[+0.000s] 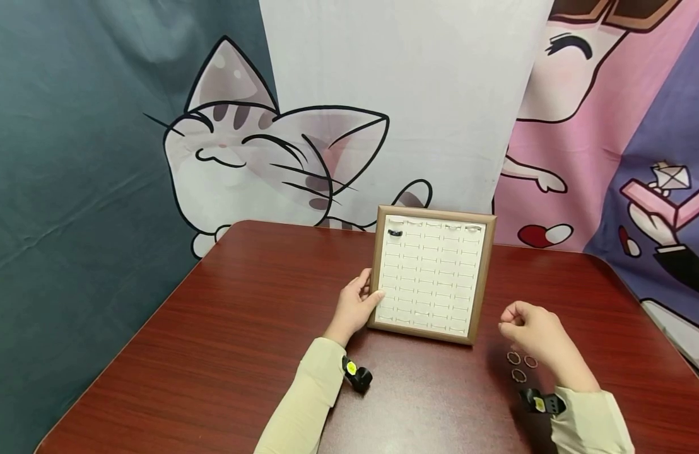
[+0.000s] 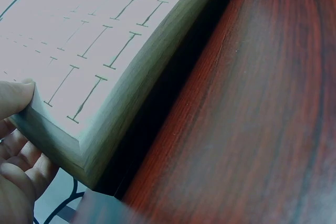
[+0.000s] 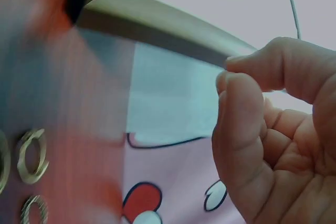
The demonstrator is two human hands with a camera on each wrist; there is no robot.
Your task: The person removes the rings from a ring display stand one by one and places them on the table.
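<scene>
A ring display board (image 1: 429,274) with a wooden frame and white slotted face stands tilted back on the table. My left hand (image 1: 354,306) grips its lower left edge, the thumb on the front and the other fingers behind, as the left wrist view also shows. A dark ring (image 1: 395,233) sits in a slot at the upper left, and several pale rings sit along the top row. To the right of the board my right hand (image 1: 534,334) hovers, its thumb and index fingertips pressed together; no object shows between them. Below it lie three loose rings (image 1: 518,376).
The red-brown wooden table (image 1: 213,353) reaches back to a cloth backdrop (image 1: 440,75) printed with cartoon figures. A black wrist camera (image 1: 358,376) is strapped on the left wrist, and another black camera (image 1: 534,401) on the right.
</scene>
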